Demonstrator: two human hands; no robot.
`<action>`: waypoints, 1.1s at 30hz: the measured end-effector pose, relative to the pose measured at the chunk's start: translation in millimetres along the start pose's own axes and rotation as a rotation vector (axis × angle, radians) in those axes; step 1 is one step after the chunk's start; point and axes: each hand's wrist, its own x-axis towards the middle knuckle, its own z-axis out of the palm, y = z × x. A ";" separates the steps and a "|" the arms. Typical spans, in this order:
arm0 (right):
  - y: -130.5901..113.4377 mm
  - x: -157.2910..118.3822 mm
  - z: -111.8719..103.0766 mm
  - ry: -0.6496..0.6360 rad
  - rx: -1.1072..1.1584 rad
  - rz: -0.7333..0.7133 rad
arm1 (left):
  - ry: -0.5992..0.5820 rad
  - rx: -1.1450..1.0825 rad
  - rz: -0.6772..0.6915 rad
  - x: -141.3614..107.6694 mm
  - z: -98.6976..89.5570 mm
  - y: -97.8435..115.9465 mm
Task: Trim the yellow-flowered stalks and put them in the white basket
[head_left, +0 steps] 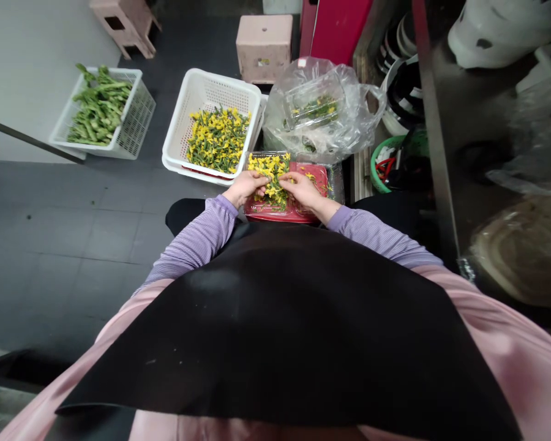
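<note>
Head view: the person is seated or bent over a red tray [321, 176], on which rests a clear plastic box [266, 152] holding yellow-flowered greens [275, 174]; these lie directly in front of the person, between the two hands. The left hand [249, 186] is at the left edge of the greens, fingers curled and thumb extended over them; whether it grips a stem cannot be told. The right hand [303, 191] is at the right edge, thumb and forefinger drawn close together at the flowers; whether anything is pinched between them is too small to tell. Loose green and yellow bits lie on the tray beside the right hand. Beyond the left hand stands a white basket [177, 135] containing a heap of similar flowering pieces [218, 141]. Further left, a second white basket [140, 116] holds thick green stalks [98, 110]. Behind the tray, a clear plastic bag [353, 131] bears a clear container [298, 95] with some greens visible in it. A pink stool [264, 49] stands beyond the first basket. To the right, a green basin [375, 171] contains red and dark items, not identifiable. The person wears a black apron [275, 318] and striped purple sleeves [195, 236].
</note>
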 end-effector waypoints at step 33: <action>7.3 4.8 -17.6 -0.170 0.047 0.132 | -0.099 0.033 0.015 -19.7 6.6 -2.5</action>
